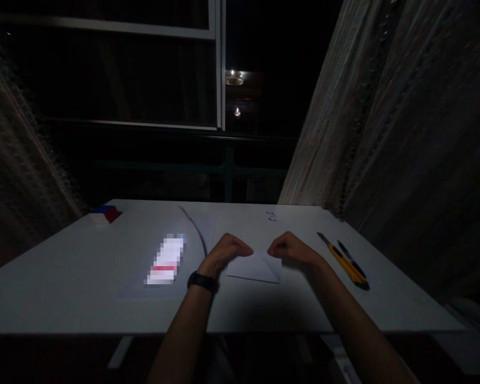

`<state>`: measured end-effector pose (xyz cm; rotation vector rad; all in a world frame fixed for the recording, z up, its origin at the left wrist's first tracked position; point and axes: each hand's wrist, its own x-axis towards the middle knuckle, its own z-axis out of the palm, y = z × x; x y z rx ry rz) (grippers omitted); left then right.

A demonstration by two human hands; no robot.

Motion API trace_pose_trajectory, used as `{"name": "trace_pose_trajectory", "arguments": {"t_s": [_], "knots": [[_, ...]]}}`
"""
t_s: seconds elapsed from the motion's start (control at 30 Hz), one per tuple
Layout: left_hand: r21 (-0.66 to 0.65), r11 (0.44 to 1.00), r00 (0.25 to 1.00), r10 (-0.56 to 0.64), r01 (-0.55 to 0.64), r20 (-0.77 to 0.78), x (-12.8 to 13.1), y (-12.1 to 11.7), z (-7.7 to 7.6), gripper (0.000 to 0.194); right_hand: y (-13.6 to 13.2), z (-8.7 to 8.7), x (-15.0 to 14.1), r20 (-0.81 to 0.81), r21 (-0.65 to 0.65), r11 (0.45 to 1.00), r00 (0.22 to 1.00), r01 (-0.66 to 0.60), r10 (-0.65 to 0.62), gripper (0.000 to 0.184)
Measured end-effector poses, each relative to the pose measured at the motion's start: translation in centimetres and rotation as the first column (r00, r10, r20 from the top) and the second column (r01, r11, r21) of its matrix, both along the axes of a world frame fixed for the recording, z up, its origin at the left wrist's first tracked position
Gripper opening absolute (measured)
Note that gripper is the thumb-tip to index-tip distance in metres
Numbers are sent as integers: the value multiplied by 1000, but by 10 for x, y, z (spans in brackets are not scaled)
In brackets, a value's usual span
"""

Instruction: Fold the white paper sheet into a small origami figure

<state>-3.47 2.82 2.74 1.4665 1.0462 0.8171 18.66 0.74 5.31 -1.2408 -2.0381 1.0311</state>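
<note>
A small folded sheet of white paper (254, 267) lies on the white table (84, 288) in front of me. My left hand (226, 252), with a dark watch on its wrist, has its fingers curled down onto the paper's far left edge. My right hand (291, 248) is curled the same way on the paper's far right edge. Both hands pinch or press the paper; the fingertips are hidden under the knuckles.
A yellow utility knife (344, 262) and a dark pen (352, 258) lie to the right. A lit, blurred rectangle (166, 260) rests on loose paper at the left. A red and blue block (104, 214) sits at the far left corner. Curtains and a dark window stand behind.
</note>
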Motion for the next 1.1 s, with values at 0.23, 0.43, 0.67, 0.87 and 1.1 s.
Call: {"name": "trace_pose_trajectory", "arguments": {"t_s": [0.23, 0.43, 0.67, 0.87, 1.1], "knots": [[-28, 1000, 1000, 10, -10, -3, -1, -1, 3, 16, -10, 9, 28, -21, -84, 996, 999, -32, 30, 23], [-38, 990, 985, 136, -133, 101, -1, 3, 0, 23, -5, -1, 35, -382, -73, 983, 905, 170, -185, 34], [-56, 996, 973, 77, -67, 215, 2, 5, -3, 38, 15, -33, -19, -559, -233, 933, 747, 275, -360, 63], [-25, 1000, 993, 20, -17, 117, 5, -1, 0, 32, 20, -32, -17, -506, -199, 900, 746, 387, -433, 41], [81, 992, 993, -104, 100, 52, 7, -6, 4, 34, 10, -12, -14, -332, 60, 917, 874, 395, -355, 36]]}}
